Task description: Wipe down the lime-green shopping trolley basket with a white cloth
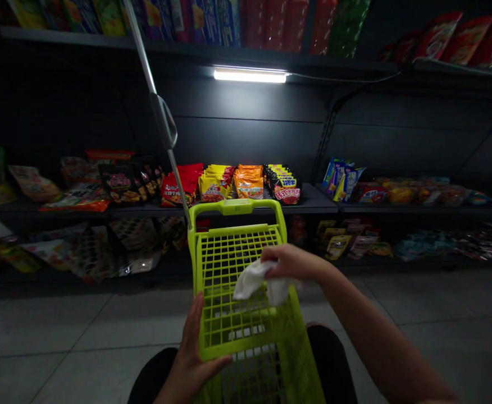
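Observation:
A lime-green plastic shopping trolley basket (240, 264) stands in front of me, with a grid wall and a curved handle at its far end. My right hand (290, 262) is pinching a crumpled white cloth or tissue (256, 280) against the grid wall. My left hand (189, 350) grips the basket's near rim at the lower left, thumb up along its side. The basket's interior is mostly hidden behind the grid and the cloth.
A silver pole (157, 112) rises from the basket's left side, past a dark shelf unit (313, 202) stocked with snack packets and noodle bags. A strip light (250, 74) hangs above. Grey floor tiles (60, 331) surround the basket, and my dark-clothed knees flank it.

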Demonstrator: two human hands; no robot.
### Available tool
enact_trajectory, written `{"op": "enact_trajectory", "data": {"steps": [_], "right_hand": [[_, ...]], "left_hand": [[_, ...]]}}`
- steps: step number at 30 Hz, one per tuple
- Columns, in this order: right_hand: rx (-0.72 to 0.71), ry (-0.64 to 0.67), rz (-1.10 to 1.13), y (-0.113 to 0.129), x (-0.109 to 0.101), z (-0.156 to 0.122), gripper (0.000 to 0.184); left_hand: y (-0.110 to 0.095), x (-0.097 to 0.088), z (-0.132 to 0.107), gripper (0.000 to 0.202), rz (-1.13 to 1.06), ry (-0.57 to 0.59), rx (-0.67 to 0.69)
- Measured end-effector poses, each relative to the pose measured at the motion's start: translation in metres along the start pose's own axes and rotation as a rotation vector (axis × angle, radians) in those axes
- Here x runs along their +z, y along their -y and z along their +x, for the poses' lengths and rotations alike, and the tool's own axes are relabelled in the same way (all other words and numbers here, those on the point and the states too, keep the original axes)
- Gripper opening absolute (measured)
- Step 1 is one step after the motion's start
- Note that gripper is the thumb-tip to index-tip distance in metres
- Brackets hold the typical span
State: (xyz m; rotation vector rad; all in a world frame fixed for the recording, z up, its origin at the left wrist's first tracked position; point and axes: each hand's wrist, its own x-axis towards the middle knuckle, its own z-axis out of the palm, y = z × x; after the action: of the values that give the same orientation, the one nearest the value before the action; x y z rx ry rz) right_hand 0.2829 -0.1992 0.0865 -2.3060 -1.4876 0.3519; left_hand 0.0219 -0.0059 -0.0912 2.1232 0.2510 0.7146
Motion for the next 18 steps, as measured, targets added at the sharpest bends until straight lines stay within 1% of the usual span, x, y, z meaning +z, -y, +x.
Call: {"op": "enact_trajectory", "data": {"steps": [1, 2, 3, 4, 5, 7, 8, 9, 10, 12, 14, 16, 18], "right_hand": [[0.102, -0.129, -0.103, -0.014, -0.007, 0.016, 0.023], [0.181, -0.226, -0.196, -0.026, -0.01, 0.03, 0.02], [0.229, -0.288, -0.269, -0.036, -0.009, 0.042, 0.022], [0.236, -0.317, -0.317, -0.044, -0.003, 0.05, 0.026], [0.212, -0.327, -0.343, -0.05, 0.006, 0.054, 0.034], [0.163, -0.361, -0.358, -0.053, 0.031, 0.048, 0.049], [0.168, -0.388, -0.356, -0.051, 0.044, 0.039, 0.048], [0.188, -0.408, -0.348, -0.048, 0.056, 0.028, 0.043], [0.211, -0.42, -0.333, -0.043, 0.067, 0.014, 0.036], [0.226, -0.415, -0.29, -0.03, 0.086, -0.018, 0.032], [0.179, -0.37, -0.223, -0.015, 0.1, -0.051, 0.03], [0.089, -0.282, -0.124, 0.003, 0.11, -0.08, 0.032], [-0.006, -0.188, -0.01, 0.024, 0.114, -0.096, 0.037]], "left_hand": [[-0.002, 0.0, 0.001, 0.114, 0.0, -0.001, -0.002], [-0.004, 0.0, 0.001, 0.114, -0.001, -0.003, -0.002], [-0.005, 0.0, 0.002, 0.114, -0.002, -0.003, 0.001], [-0.006, 0.0, 0.003, 0.113, -0.002, -0.001, 0.004], [-0.007, 0.0, 0.003, 0.114, 0.0, 0.002, 0.009], [-0.008, 0.0, 0.004, 0.115, 0.019, 0.004, 0.019], [-0.008, 0.0, 0.005, 0.116, 0.033, 0.003, 0.02], [-0.008, 0.0, 0.005, 0.117, 0.046, 0.003, 0.019], [-0.008, -0.001, 0.005, 0.117, 0.057, 0.009, 0.019], [-0.007, -0.003, 0.006, 0.12, 0.075, 0.035, 0.027], [-0.007, -0.005, 0.006, 0.12, 0.089, 0.063, 0.034], [-0.006, -0.005, 0.005, 0.12, 0.085, 0.067, 0.03], [-0.006, -0.003, 0.005, 0.122, 0.051, 0.05, 0.012]]}}
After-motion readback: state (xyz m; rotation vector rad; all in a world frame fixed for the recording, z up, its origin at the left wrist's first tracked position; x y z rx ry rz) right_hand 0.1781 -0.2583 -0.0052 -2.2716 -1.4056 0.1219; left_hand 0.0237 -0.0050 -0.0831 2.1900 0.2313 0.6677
